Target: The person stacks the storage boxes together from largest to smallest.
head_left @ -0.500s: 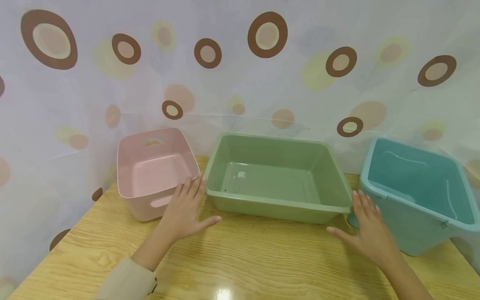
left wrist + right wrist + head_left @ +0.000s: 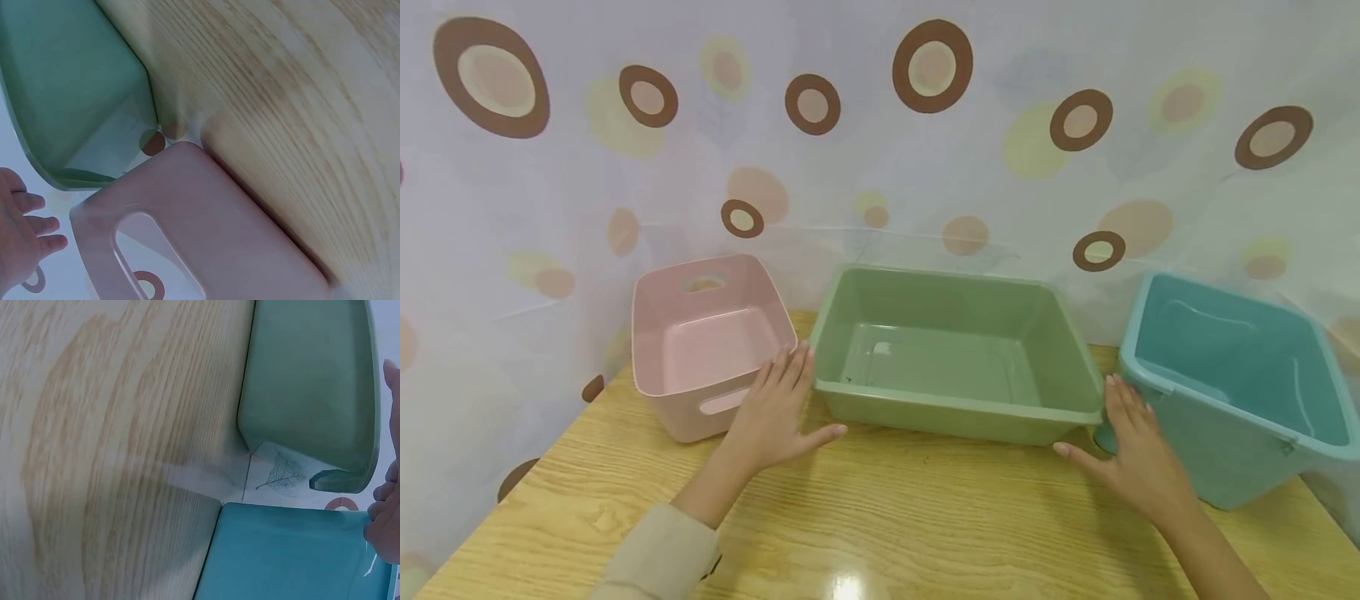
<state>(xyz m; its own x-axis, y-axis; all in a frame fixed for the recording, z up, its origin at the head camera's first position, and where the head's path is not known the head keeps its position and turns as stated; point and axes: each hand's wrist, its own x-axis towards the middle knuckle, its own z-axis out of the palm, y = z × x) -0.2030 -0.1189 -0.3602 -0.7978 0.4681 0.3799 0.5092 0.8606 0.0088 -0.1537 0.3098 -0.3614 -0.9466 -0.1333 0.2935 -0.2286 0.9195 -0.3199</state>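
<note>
A wide green basin (image 2: pixel 940 404) stands in the middle of the table, its inside bare. My left hand (image 2: pixel 771 417) is held with straight fingers and thumb spread, near the basin's left front corner and overlapping the front of a pink basket (image 2: pixel 700 404) in the head view. Its fingertips (image 2: pixel 56 240) show beside the green rim in the left wrist view. At the basin's right front corner my right hand (image 2: pixel 1138 458) has its fingers extended and its thumb pointing inward. The blue bin (image 2: pixel 1217 450) stands just right of that hand. Neither hand grips anything.
All three containers stand on a wood-grain table (image 2: pixel 925 517) against a white sheet (image 2: pixel 865 167) with brown and pastel circles. Handle slots pierce the pink basket's ends. The table's left edge runs along the sheet.
Both hands have stayed almost where they were, with only a very slight shift. The three containers have not moved on the table.
</note>
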